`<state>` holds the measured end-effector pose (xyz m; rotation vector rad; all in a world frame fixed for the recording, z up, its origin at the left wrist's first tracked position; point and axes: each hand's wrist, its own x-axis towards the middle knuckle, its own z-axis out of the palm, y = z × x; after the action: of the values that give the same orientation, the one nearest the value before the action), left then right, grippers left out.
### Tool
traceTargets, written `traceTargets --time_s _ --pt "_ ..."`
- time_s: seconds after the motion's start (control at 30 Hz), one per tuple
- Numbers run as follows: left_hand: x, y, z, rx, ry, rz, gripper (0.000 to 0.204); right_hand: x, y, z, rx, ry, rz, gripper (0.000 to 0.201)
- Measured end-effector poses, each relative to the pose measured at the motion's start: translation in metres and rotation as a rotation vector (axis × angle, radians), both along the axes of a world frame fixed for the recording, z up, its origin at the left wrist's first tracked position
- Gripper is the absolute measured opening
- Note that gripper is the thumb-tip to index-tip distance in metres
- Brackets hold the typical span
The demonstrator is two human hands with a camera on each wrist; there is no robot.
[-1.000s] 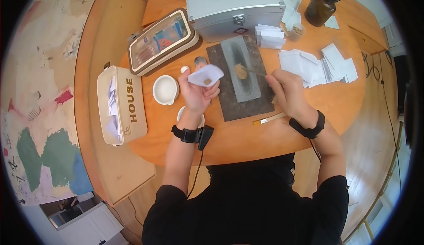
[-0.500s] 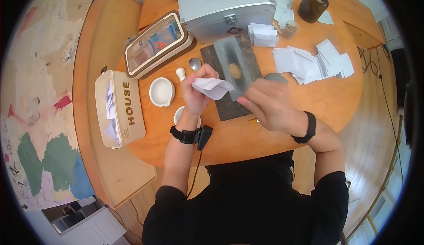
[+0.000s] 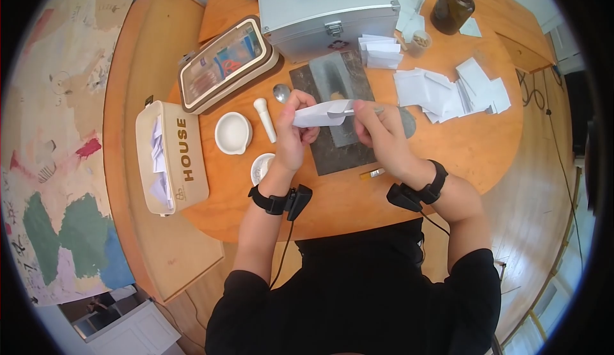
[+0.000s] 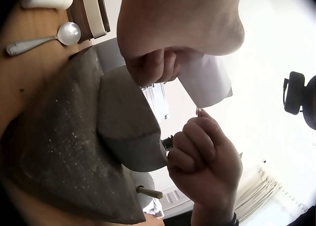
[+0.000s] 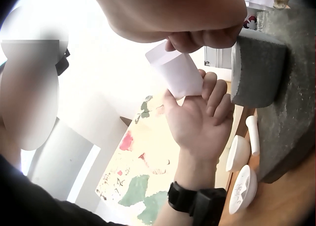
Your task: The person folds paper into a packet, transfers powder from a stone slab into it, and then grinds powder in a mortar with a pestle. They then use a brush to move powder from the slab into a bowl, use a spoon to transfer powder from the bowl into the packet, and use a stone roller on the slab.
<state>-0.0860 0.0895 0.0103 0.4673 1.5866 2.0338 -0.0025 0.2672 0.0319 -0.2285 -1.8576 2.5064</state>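
Between thumb and fingers, my left hand (image 3: pixel 294 139) holds a white paper packet (image 3: pixel 316 116) above the dark slab (image 3: pixel 345 161). My right hand (image 3: pixel 388 139) is at the packet's right end, its fingers curled and pinching a thin tool, mostly hidden. In the left wrist view the right fingertips (image 4: pixel 203 116) meet the edge of the packet (image 4: pixel 205 80). The right wrist view shows the left hand (image 5: pixel 197 124) gripping the packet's lower end (image 5: pixel 180 77). Behind the hands lies the grey stone trough (image 3: pixel 332 70) with tan powder (image 3: pixel 338 95), partly covered by the packet.
A white mortar (image 3: pixel 233 133), pestle (image 3: pixel 264 119), spoon (image 3: pixel 281 93) and small bowl (image 3: pixel 261 168) lie left. The HOUSE bin (image 3: pixel 192 189) stands farther left. Behind are a silver case (image 3: pixel 326 13) and brown jar (image 3: pixel 455 6); right, paper packets (image 3: pixel 435 93). A brush (image 3: pixel 372 174) lies near.
My right hand has left the trough and come left to the packet. My left hand has turned the packet flatter, its end towards the right fingers. The pestle is now uncovered.
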Motion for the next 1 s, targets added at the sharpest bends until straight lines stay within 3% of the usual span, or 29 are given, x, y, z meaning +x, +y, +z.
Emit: traceTargets --time_s 0.17,0.47,0.57,0.67,0.77,0.87,1.0 --pt "0.000 0.004 -0.003 0.082 -0.148 0.041 0.053 -0.001 0.006 0.007 -0.173 -0.139 -0.037 0.044" --pt "-0.013 -0.005 -0.011 0.167 -0.394 0.219 0.046 -0.003 0.033 -0.002 -0.172 -0.138 -0.135 0.045" --pt "-0.016 -0.011 -0.012 0.179 -0.428 0.262 0.046 -0.008 0.039 -0.013 0.166 -0.008 -0.175 0.046" --pt "-0.016 -0.010 -0.011 0.193 -0.426 0.273 0.046 -0.007 0.037 -0.013 0.709 0.206 -0.203 0.041" --pt "-0.016 -0.010 -0.006 0.202 -0.418 0.274 0.046 -0.006 0.042 -0.013 0.939 0.342 -0.160 0.031" --pt "-0.018 -0.015 -0.010 0.253 -0.415 0.234 0.049 -0.006 0.043 -0.010 1.065 0.453 -0.163 0.025" --pt "-0.018 -0.016 -0.005 0.292 -0.392 0.173 0.049 0.001 0.046 -0.004 1.033 0.568 -0.129 0.026"
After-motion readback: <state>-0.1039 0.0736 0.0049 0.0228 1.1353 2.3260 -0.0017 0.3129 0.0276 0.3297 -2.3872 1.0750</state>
